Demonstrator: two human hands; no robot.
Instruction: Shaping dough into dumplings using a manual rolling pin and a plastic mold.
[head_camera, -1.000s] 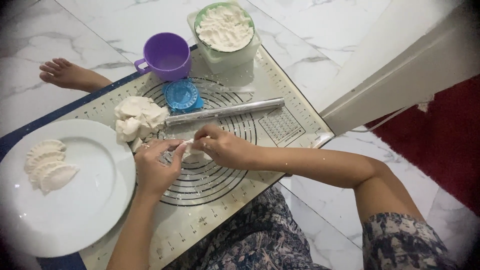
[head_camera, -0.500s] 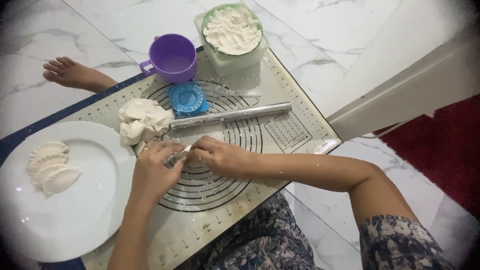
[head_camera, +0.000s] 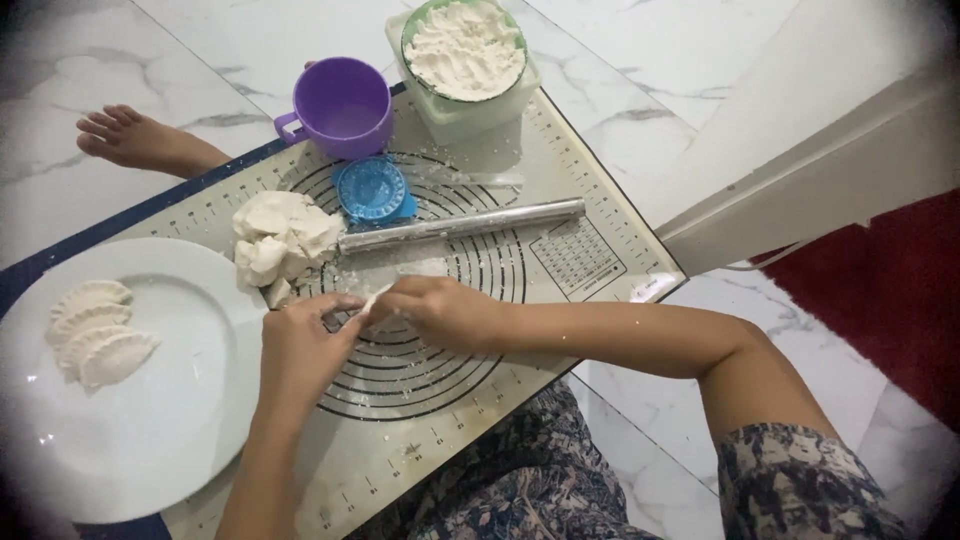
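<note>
My left hand (head_camera: 300, 345) and my right hand (head_camera: 440, 310) meet over the ringed baking mat (head_camera: 560, 250), both pinching a small thin piece of white dough (head_camera: 376, 297) between their fingertips. Most of that piece is hidden by the fingers. Just up and left lies a lump of white dough (head_camera: 280, 238). A metal rolling pin (head_camera: 460, 224) rests across the mat behind my hands, with a blue round dumpling press (head_camera: 372, 190) beyond it.
A white plate (head_camera: 170, 400) at the left holds several folded dumplings (head_camera: 98, 330). A purple cup (head_camera: 342, 105) and a tub of white filling (head_camera: 465, 50) stand at the mat's far edge. A bare foot (head_camera: 140, 140) rests at the upper left. Marble floor surrounds the mat.
Both hands have lifted the small dough piece off the mat and drawn closer together, fingertips pinching it. The view has shifted slightly.
</note>
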